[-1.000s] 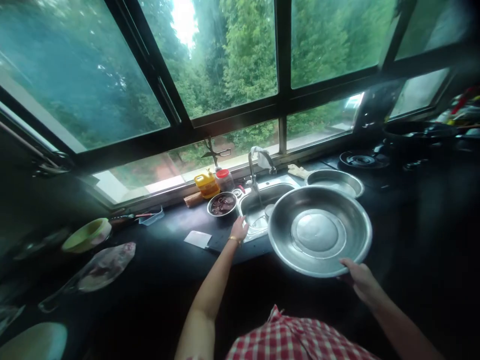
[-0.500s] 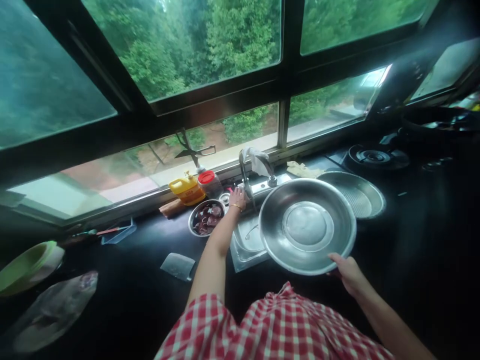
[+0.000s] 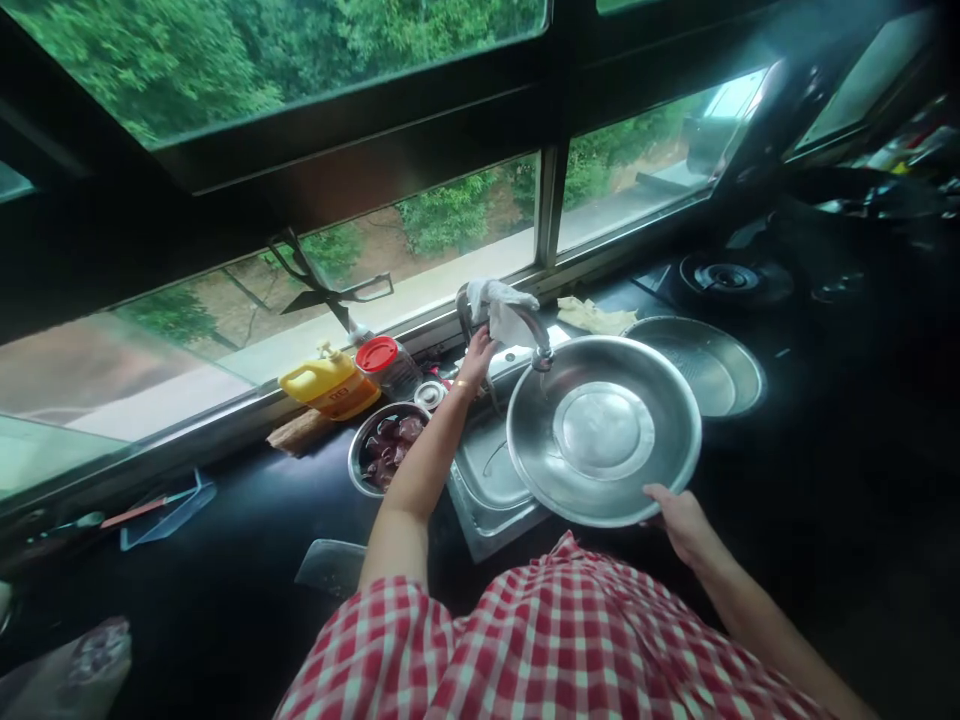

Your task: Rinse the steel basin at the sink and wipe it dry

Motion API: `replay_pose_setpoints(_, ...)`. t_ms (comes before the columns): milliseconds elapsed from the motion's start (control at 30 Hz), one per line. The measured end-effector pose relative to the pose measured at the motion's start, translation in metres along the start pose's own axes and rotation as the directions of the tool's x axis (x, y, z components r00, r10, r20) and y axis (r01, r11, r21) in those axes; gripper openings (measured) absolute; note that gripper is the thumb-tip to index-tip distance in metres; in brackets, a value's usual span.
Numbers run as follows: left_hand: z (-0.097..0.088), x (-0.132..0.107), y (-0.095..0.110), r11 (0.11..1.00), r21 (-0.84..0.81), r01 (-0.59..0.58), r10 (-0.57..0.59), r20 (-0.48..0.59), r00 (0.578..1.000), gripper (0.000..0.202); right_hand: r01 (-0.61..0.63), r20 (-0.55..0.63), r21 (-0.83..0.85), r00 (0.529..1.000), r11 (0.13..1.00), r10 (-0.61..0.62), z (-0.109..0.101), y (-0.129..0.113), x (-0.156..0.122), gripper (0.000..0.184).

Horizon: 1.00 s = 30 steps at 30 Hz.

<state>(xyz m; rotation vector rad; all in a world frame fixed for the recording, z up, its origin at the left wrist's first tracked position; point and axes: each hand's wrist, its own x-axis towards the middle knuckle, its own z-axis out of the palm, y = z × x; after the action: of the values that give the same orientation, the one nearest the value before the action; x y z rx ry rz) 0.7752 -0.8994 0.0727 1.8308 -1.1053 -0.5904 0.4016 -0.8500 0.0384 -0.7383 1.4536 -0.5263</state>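
Note:
My right hand (image 3: 679, 520) grips the near rim of a large steel basin (image 3: 604, 430), held over the sink (image 3: 487, 480) with its far edge under the tap spout (image 3: 538, 345). My left hand (image 3: 478, 352) reaches up to the tap (image 3: 465, 310), which has a white cloth (image 3: 501, 305) draped over it; its fingers close on the tap's stem or handle. A small steel bowl of dark red pieces (image 3: 382, 445) sits just left of my left forearm.
A second steel basin (image 3: 705, 365) rests on the dark counter to the right, with a gas burner (image 3: 731, 275) behind it. A yellow bottle (image 3: 330, 385) and red-lidded jar (image 3: 386, 365) stand on the window sill. A cleaver (image 3: 330, 565) lies near the counter's front.
My left hand rose from the sink's edge to the tap. My right hand carried the big basin left and forward until its rim came under the spout. The camera tipped down.

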Motion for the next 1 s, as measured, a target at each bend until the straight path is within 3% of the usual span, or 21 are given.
replay_pose_setpoints(133, 0.024, 0.024, 0.047, 0.930, -0.343, -0.130, 0.111, -0.074, 0.991, 0.043, 0.001, 0.002, -0.003, 1.000, 1.000, -0.001, 0.006, -0.002, -0.003, 0.015)
replay_pose_setpoints(233, 0.031, 0.032, 0.055, 0.871, -0.472, -0.139, 0.106, -0.096, 0.990, 0.028, 0.008, 0.003, -0.004, 1.000, 1.000, -0.008, 0.006, -0.001, -0.007, 0.014)
replay_pose_setpoints(467, 0.020, 0.022, 0.020, 0.836, -0.547, -0.041, -0.044, -0.141, 0.989, 0.016, 0.014, -0.044, -0.011, 0.999, 1.000, -0.015, 0.005, -0.002, -0.014, 0.011)
replay_pose_setpoints(733, -0.004, -0.002, 0.003, 0.807, -0.590, 0.023, -0.132, -0.143, 0.981, 0.019, 0.058, -0.058, -0.048, 0.996, 0.997, -0.061, 0.011, -0.007, -0.010, 0.013)
replay_pose_setpoints(867, -0.030, -0.038, -0.021, 0.832, -0.552, 0.062, -0.186, -0.170, 0.968, 0.029, 0.084, -0.071, -0.069, 0.994, 0.994, -0.089, 0.009, -0.002, -0.006, 0.019)
replay_pose_setpoints(1000, -0.048, -0.104, -0.046, 0.895, -0.416, 0.163, -0.215, -0.081, 0.973, 0.031, 0.109, -0.092, -0.094, 0.989, 0.989, -0.118, 0.009, 0.006, -0.001, 0.026)
